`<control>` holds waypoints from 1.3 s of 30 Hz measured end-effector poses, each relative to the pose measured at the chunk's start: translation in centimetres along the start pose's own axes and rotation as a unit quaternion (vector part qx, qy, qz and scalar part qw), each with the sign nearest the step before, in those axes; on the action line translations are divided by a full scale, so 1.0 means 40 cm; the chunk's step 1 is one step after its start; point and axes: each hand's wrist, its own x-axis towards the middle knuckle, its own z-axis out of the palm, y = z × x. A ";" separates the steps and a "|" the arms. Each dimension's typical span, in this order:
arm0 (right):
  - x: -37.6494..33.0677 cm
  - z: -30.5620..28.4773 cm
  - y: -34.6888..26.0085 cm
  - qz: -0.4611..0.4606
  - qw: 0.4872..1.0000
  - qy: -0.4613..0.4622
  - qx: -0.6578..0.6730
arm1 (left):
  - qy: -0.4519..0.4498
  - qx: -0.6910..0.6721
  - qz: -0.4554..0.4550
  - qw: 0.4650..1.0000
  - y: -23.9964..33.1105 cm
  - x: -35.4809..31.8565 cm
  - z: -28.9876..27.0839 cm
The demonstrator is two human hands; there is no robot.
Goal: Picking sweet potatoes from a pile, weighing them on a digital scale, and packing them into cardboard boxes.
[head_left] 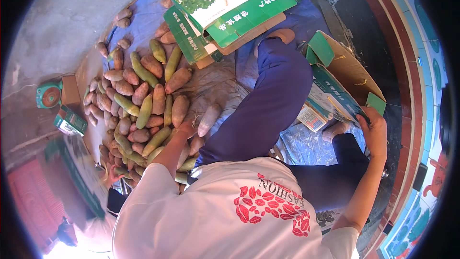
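My left hand (187, 128) reaches down into a heap of reddish-brown sweet potatoes (158, 99) and long green radishes (145, 111). Its fingers are smeared and partly hidden among them. Just to its right, a pale pinkish sweet potato (209, 119) leans by my bent leg. On the right, my right hand (373, 128) grips the near edge of an open cardboard carton (342, 79). This carton is green and white outside, brown inside, and tilted on its side next to my leg, with its flaps spread.
Green-and-white cartons (230, 7) lie at the back on a blue sheet (143, 19). At the left, another person's hand (111, 175) is beside the heap, near a blurred carton (76, 177). A small green fan-like device (49, 95) stands by the wall. A tiled edge (416, 115) curves along the right.
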 end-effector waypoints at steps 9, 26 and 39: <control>0.007 0.001 -0.003 0.016 1.000 0.012 -0.013 | 0.043 0.029 0.151 0.987 0.167 0.066 -0.010; 0.003 0.018 0.028 -0.039 0.997 0.053 -0.030 | 0.056 0.129 0.285 0.948 0.220 0.411 0.186; -0.005 0.037 0.038 -0.058 0.995 0.078 -0.020 | 0.094 0.046 0.339 0.935 0.298 0.239 0.012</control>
